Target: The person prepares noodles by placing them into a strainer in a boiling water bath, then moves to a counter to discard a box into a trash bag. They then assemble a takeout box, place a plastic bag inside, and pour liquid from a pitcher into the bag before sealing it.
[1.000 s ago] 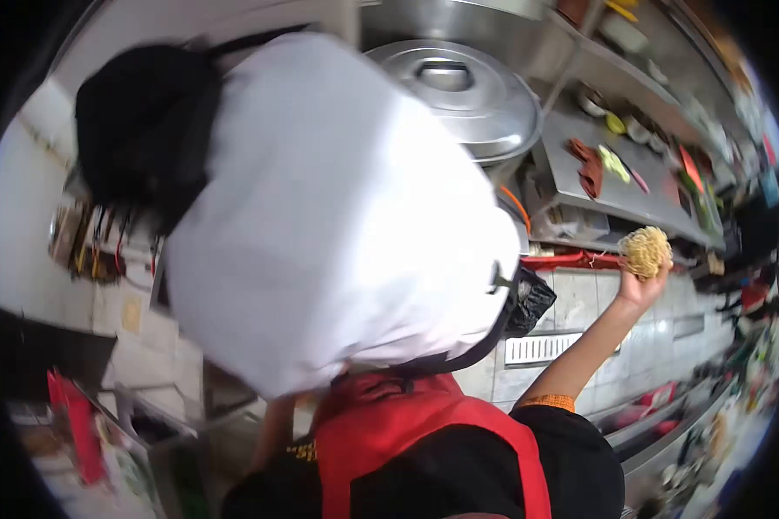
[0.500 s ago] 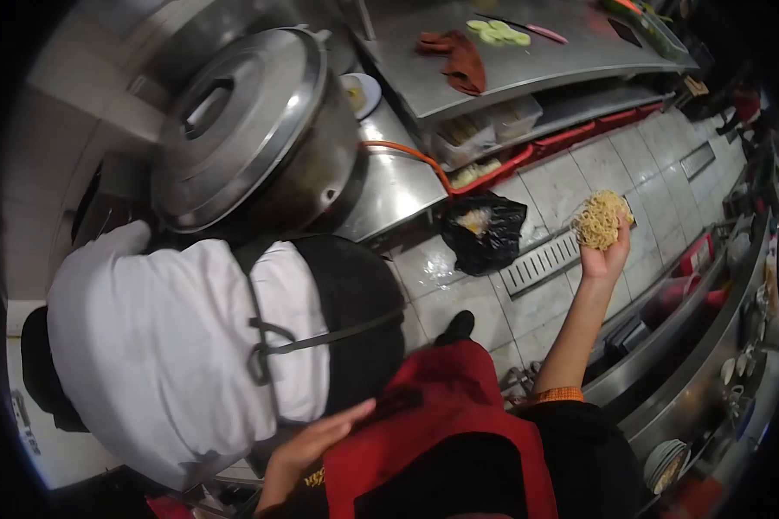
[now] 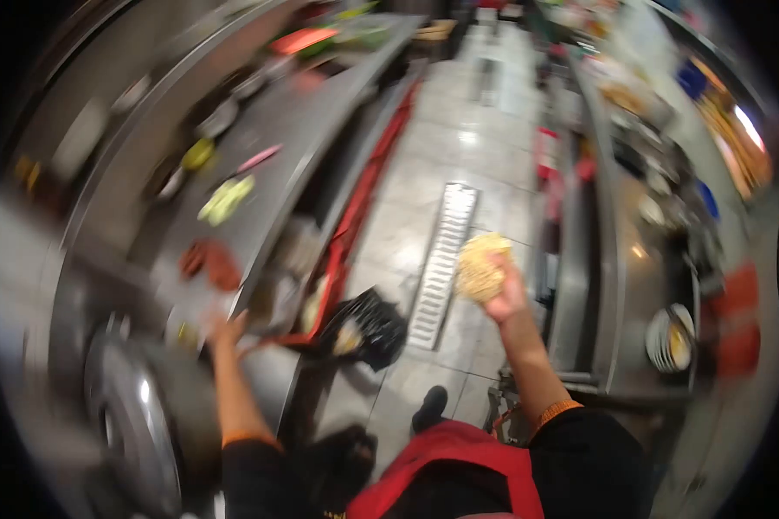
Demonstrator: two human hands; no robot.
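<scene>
My right hand [image 3: 509,294] is closed around a nest of pale yellow noodles [image 3: 480,266], held out over the tiled aisle. My left hand [image 3: 225,327] reaches forward at the near corner of the steel table [image 3: 268,195]; motion smears its fingers, and I cannot tell whether it grips anything. Just ahead of it a brown-red cloth [image 3: 209,264] lies on the table. Beyond the cloth are pale green slices [image 3: 227,201] and something pink and slim [image 3: 260,157]. Below my left forearm stands a big lidded pot [image 3: 138,415].
A black plastic bag [image 3: 372,329] sits on the floor beside a drain grate [image 3: 441,268]. Red trays [image 3: 355,216] line the shelf under the table. On the right runs a steel counter [image 3: 645,285] with stacked bowls [image 3: 669,339]. Dark clothing shows low at left.
My view has swung left to face along the aisle. My left hand has moved from beside my apron out to the table corner. The noodles stay in my right hand. The person in white has left view.
</scene>
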